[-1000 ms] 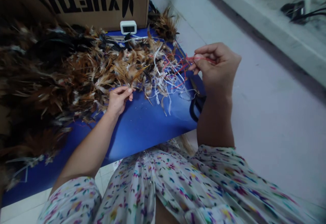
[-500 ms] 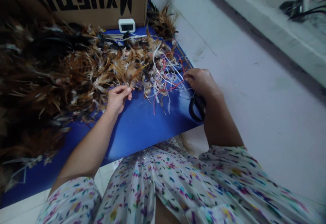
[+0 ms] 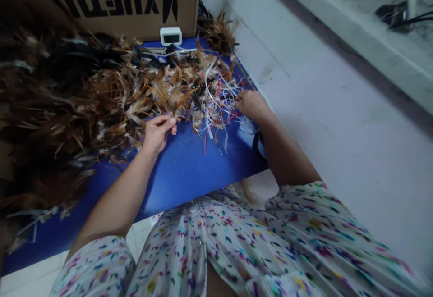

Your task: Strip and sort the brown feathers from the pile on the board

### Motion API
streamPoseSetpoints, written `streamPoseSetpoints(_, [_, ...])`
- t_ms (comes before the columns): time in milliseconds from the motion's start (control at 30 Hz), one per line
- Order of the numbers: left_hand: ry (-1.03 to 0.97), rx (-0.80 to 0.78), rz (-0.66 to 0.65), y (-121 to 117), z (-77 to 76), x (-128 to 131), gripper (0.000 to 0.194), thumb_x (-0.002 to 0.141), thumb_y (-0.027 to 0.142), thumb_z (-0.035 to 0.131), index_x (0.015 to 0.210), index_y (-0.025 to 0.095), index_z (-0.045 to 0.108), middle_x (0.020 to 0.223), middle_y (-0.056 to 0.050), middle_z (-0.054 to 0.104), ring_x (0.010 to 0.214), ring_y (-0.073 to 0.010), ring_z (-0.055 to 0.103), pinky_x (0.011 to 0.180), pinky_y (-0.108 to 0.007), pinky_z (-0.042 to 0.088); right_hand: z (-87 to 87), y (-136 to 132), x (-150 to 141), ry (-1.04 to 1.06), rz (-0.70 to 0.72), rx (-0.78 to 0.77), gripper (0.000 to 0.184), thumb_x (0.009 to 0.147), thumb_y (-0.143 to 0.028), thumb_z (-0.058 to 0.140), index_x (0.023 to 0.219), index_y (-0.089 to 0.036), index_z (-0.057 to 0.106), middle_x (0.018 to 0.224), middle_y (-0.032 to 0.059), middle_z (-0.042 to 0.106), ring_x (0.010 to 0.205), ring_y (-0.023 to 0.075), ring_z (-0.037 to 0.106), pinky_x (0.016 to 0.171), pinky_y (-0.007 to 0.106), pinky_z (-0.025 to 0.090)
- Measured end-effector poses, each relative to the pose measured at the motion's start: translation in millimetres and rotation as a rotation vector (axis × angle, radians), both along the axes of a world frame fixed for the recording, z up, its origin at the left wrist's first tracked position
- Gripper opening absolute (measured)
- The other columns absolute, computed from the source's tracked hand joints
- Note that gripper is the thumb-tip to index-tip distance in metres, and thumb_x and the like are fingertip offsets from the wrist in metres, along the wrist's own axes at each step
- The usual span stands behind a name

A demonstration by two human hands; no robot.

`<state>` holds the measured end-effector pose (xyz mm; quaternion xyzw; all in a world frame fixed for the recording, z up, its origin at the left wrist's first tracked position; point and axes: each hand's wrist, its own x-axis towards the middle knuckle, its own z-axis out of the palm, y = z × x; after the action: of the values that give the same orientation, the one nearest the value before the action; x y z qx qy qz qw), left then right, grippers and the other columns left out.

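My left hand (image 3: 158, 132) is closed in a pinch at the base of a small bunch of brown feathers (image 3: 172, 101), whose tips fan out away from me. My right hand (image 3: 252, 104) reaches over the table's right side, fingertips drawn together at the edge of a tangle of red and white strings (image 3: 216, 107). Whether a string is between those fingers is hidden. Under my right forearm, black scissors (image 3: 257, 141) show only part of a handle. A large heap of brown and black feathers (image 3: 111, 94) spreads to the left of the strings.
A cardboard box (image 3: 135, 22) with dark lettering stands at the back, a small white digital display (image 3: 171, 36) before it. More feathers (image 3: 219, 33) lie in the far right corner. The blue table (image 3: 189, 166) borders a pale wall (image 3: 338, 143) with a ledge (image 3: 355, 35) above.
My right hand was raised with red strings pinched in it; it has come down and left to the tangle, where a red end now hangs toward me. My left hand stays put.
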<state>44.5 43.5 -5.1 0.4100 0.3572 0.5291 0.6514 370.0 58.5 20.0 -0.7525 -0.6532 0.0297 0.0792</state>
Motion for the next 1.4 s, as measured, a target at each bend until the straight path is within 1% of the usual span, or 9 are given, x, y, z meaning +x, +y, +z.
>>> streamPoseSetpoints(133, [-0.011, -0.012, 0.008, -1, 1.7, 1, 0.036, 0.049, 0.035, 0.096, 0.064, 0.015, 0.07, 0.066, -0.003, 0.074, 0.043, -0.0058, 0.055, 0.043, -0.019, 0.044, -4.1, 8, 0, 0.015, -0.03, -0.042, 0.007, 0.077, -0.018, 0.066, 0.079, -0.019, 0.073, 0.086, 0.0132, 0.077, 0.09, 0.0316, 0.071, 0.085, 0.042, 0.055])
streamPoseSetpoints(333, [-0.008, -0.019, 0.015, -1, 1.2, 1, 0.034, 0.052, 0.032, 0.095, 0.065, 0.014, 0.069, 0.065, -0.003, 0.072, 0.044, -0.0061, 0.056, 0.043, -0.019, 0.045, -0.9, 10, -3, 0.161, -0.012, -0.024, 0.013, 0.073, -0.012, 0.061, 0.063, -0.02, 0.063, 0.069, 0.0077, 0.072, 0.077, 0.0262, 0.07, 0.074, 0.035, 0.054])
streamPoseSetpoints(567, [0.0, -0.005, 0.001, -1, 1.6, 0, 0.036, 0.051, 0.036, 0.096, 0.064, 0.015, 0.069, 0.068, -0.004, 0.074, 0.044, -0.0053, 0.055, 0.043, -0.018, 0.046, 13.9, 3, -2, 0.778, -0.12, 0.021, 0.015, 0.078, -0.014, 0.059, 0.065, -0.02, 0.061, 0.057, -0.0006, 0.063, 0.044, 0.0101, 0.046, 0.046, 0.024, 0.038])
streamPoseSetpoints(700, [0.014, -0.014, 0.016, 0, 0.7, 0, 0.037, 0.049, 0.038, 0.096, 0.064, 0.016, 0.07, 0.066, -0.002, 0.073, 0.043, -0.0057, 0.055, 0.043, -0.019, 0.045, 26.6, 0, 1, 0.957, -0.101, 0.09, 0.016, 0.083, -0.023, 0.064, 0.068, -0.02, 0.061, 0.064, 0.001, 0.066, 0.044, 0.0085, 0.043, 0.046, 0.025, 0.039])
streamPoseSetpoints(867, [0.017, -0.013, 0.013, 0, 0.1, 0, 0.035, 0.052, 0.035, 0.095, 0.065, 0.015, 0.07, 0.062, -0.002, 0.071, 0.043, -0.0059, 0.055, 0.044, -0.019, 0.045, 43.9, -12, -1, 0.985, -0.012, 0.128, 0.024, 0.082, -0.042, 0.069, 0.068, -0.024, 0.061, 0.064, 0.0005, 0.066, 0.046, 0.0116, 0.046, 0.049, 0.03, 0.043])
streamPoseSetpoints(1033, [0.012, -0.018, 0.009, 0, 0.0, 0, 0.032, 0.055, 0.032, 0.094, 0.065, 0.015, 0.069, 0.067, -0.003, 0.073, 0.044, -0.0057, 0.055, 0.044, -0.019, 0.046, 47.9, -20, -1, 0.838, 0.193, -0.146, 0.015, 0.066, -0.029, 0.08, 0.077, -0.021, 0.072, 0.064, -0.0008, 0.068, 0.057, 0.0132, 0.057, 0.058, 0.027, 0.047])
streamPoseSetpoints(1133, [0.004, -0.014, 0.007, 0, 0.2, 0, 0.033, 0.054, 0.032, 0.095, 0.065, 0.015, 0.069, 0.065, -0.002, 0.072, 0.044, -0.0058, 0.055, 0.044, -0.019, 0.046, 33.8, -10, 3, 0.585, 0.064, -0.054, 0.007, 0.071, -0.015, 0.07, 0.076, -0.019, 0.072, 0.06, -0.0012, 0.065, 0.057, 0.0145, 0.059, 0.063, 0.029, 0.049])
streamPoseSetpoints(1233, [-0.003, -0.014, 0.01, -1, 0.7, 1, 0.034, 0.052, 0.034, 0.095, 0.065, 0.016, 0.07, 0.064, -0.002, 0.072, 0.044, -0.0061, 0.055, 0.043, -0.019, 0.045, 16.0, 3, 4, 0.297, -0.032, 0.049, 0.007, 0.077, -0.017, 0.065, 0.071, -0.019, 0.07, 0.069, 0.0044, 0.07, 0.072, 0.0222, 0.068, 0.074, 0.035, 0.052])
streamPoseSetpoints(1400, [0.006, -0.02, 0.012, -1, 0.4, 1, 0.032, 0.053, 0.032, 0.094, 0.063, 0.015, 0.069, 0.067, -0.003, 0.073, 0.044, -0.0059, 0.055, 0.043, -0.02, 0.044, -0.8, 10, -5, 0.143, -0.038, -0.027, 0.009, 0.074, -0.027, 0.075, 0.072, -0.02, 0.069, 0.077, 0.0063, 0.074, 0.084, 0.027, 0.071, 0.081, 0.038, 0.053])
